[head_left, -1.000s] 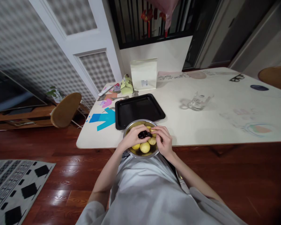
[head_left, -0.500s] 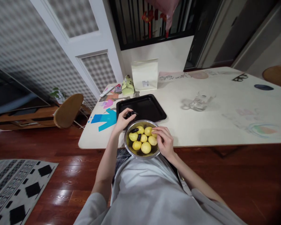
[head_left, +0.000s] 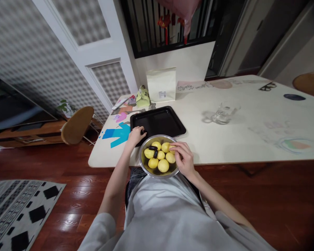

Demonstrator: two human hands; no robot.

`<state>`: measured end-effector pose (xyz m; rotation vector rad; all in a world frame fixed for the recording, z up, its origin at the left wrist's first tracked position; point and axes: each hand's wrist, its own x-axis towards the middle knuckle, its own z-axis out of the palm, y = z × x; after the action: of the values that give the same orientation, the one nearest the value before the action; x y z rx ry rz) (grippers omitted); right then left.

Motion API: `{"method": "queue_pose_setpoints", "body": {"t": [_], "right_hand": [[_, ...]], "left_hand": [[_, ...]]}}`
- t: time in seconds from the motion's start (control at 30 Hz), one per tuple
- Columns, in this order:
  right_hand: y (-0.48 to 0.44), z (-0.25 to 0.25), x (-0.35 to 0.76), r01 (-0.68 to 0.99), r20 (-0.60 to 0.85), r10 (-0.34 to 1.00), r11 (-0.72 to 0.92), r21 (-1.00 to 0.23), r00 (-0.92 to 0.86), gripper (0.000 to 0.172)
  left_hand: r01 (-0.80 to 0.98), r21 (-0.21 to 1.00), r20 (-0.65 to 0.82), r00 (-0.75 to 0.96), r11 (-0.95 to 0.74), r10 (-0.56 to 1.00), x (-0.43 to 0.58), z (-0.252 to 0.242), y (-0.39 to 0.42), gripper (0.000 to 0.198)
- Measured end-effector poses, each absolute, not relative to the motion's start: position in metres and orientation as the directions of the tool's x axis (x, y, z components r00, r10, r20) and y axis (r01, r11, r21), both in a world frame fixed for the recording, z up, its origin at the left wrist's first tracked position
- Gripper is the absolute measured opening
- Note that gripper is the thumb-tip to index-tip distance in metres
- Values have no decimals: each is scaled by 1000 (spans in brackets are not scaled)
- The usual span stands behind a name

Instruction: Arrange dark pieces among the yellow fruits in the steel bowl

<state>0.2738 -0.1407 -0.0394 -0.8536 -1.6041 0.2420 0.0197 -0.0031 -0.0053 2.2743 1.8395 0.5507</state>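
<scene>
A round metal bowl (head_left: 159,176) at the table's front edge holds several yellow lemons (head_left: 163,165) and two dark, glossy, elongated fruits, like long black grapes (head_left: 156,153). My right hand (head_left: 184,156) is closed over the bowl's right rim, fingertips against a lemon. Just left of the bowl, my left hand (head_left: 136,136) is low over the near left corner of a black tray (head_left: 161,120). Its fingers are pinched around something dark, similar to the long black grapes; the hand partly hides it.
On the white table (head_left: 211,146) stand a clear glass pitcher (head_left: 222,114), a pale paper bag (head_left: 161,83) and a small green pouch (head_left: 142,96). Eyeglasses (head_left: 268,86) lie at the far right. A wooden chair (head_left: 77,125) is beyond the left end.
My left hand has lowered slightly toward the tray's near left corner, and less dark fruit shows in its fingers. One long black grape in the bowl has shifted. My right hand stays put.
</scene>
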Motion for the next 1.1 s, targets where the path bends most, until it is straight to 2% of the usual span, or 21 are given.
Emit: {"method": "queue_pose_setpoints", "body": {"t": [0.2,0.3,0.37,0.47,0.57,0.63,0.8,0.93,1.03,1.1], "right_hand": [[-141,-40,274,404,753,658,689,-602,2,28],[-141,-40,274,404,753,658,688,-603,3,28],[-141,-40,274,402,751,660,686,-606,5,28],[-141,-39,274,407,752,660,685,-604,5,28],[-142,-39,274,415,757,653,690,-594,-2,28],[-142,-39,274,422,758,652,691,-586,-14,28],[-140,-34,279,495,755,654,667,-557,-31,23],[-139,-29,289,611,698,716,562,-557,-22,21],[-142,-26,297,661,611,791,480,-577,-42,24],[-145,-25,300,694,506,861,395,-602,-51,27]], "left_hand": [[915,293,249,207,-278,946,15,1,-28,19],[848,332,385,278,-413,880,17,12,-53,25],[762,359,415,387,-539,824,23,20,-73,22],[752,261,324,522,-605,789,38,28,-101,23],[795,146,227,552,-588,802,52,27,-116,33],[799,139,187,559,-585,808,57,24,-117,38],[752,232,160,597,-617,786,60,20,-116,31],[679,358,197,616,-641,763,59,18,-122,27],[630,484,267,555,-608,788,51,16,-117,25],[642,534,331,441,-551,834,41,15,-103,24]]}}
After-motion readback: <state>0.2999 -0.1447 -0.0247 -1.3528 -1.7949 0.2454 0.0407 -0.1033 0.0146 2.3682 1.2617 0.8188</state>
